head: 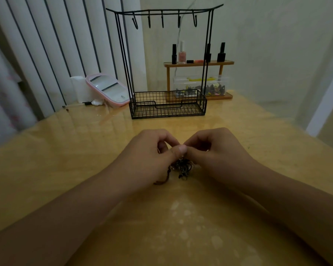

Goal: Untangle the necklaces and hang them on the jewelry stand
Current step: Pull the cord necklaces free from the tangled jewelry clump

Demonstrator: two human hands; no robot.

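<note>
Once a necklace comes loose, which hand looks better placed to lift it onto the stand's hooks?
Hard to call, perhaps the right hand. Both it and the left hand pinch the tangled necklaces in front of the stand, whose bare hooks hang about level between them.

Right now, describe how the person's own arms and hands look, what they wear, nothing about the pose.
Both forearms are bare right down to the frame's lower edge: no sleeves or cuffs show. The left hand and right hand wear no gloves, and no rings, watch or bracelet are visible. The one clearly visible thumbnail looks short and unpainted. The dim light hides finer detail.
</note>
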